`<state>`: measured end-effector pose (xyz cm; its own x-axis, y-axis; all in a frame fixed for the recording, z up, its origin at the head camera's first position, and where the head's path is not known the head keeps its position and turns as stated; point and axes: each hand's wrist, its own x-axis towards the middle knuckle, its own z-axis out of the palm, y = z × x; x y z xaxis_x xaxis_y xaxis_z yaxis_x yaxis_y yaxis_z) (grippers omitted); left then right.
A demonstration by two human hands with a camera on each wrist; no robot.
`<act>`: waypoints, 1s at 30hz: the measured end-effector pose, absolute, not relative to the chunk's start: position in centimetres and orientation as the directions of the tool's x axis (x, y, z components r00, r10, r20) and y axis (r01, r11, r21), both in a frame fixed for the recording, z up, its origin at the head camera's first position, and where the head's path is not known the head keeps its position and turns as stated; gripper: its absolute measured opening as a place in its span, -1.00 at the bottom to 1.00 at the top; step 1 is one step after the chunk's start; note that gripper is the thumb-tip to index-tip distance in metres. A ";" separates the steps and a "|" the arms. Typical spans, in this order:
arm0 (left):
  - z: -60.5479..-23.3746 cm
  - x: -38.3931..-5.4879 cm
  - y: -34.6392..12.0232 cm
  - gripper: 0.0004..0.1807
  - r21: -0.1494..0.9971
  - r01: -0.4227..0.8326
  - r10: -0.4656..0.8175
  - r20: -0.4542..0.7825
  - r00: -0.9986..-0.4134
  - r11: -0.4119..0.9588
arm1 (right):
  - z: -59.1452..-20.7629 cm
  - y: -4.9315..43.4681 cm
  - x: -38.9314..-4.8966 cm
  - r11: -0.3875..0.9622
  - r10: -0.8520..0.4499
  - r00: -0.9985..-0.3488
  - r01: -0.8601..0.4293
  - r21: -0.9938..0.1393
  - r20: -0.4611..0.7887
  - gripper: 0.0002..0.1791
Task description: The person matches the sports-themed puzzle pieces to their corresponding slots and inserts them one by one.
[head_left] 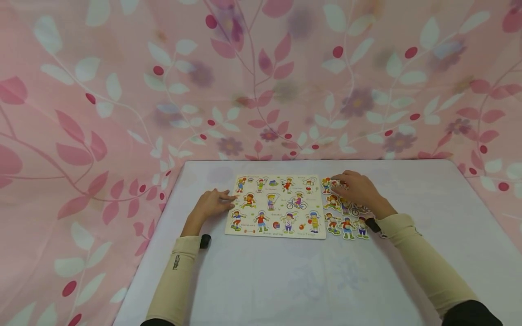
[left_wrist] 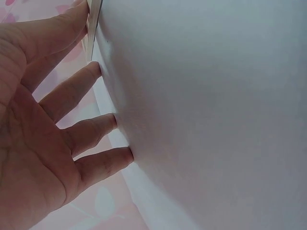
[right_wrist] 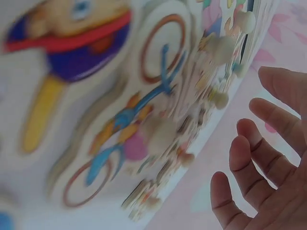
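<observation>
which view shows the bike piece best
The right wrist view: the bike piece appears large, with both wheels visible. In the head view it is small and partly hidden by the right hand. The left wrist view shows none of it.

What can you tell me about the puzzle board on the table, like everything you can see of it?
The puzzle board is a cream rectangle, its pale edge looking like wood. Its face shows colourful figures in three rows, including one on a bicycle, with small printed words such as Baseball; other lettering is too small to read. It lies flat on the white-covered table, just left of the loose cutout pieces. The left hand touches its left edge.
</observation>
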<state>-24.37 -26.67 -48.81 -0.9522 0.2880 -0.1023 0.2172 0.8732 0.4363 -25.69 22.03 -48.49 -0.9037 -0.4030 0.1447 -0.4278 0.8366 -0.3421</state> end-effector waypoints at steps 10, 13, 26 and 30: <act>-48.9 -24.3 -26.9 -0.62 0.427 0.235 0.297 -0.085 -0.951 0.873 | -48.9 20.3 -27.1 0.862 -0.384 -0.919 -0.391 -0.322 0.087 -0.58; -49.0 -24.3 -26.9 -0.62 0.433 0.235 0.298 -0.083 -0.951 0.870 | -49.3 20.1 -27.5 0.867 -0.378 -0.923 -0.380 -0.321 0.073 -0.59; -49.0 -24.3 -26.7 -0.62 0.428 0.239 0.303 -0.088 -0.949 0.872 | -48.7 19.4 -27.8 0.891 -0.361 -0.932 -0.358 -0.279 0.042 -0.69; -48.7 -24.3 -26.7 -0.62 0.429 0.250 0.312 -0.079 -0.947 0.868 | -48.0 19.4 -27.8 0.888 -0.370 -0.926 -0.374 -0.267 0.067 -0.71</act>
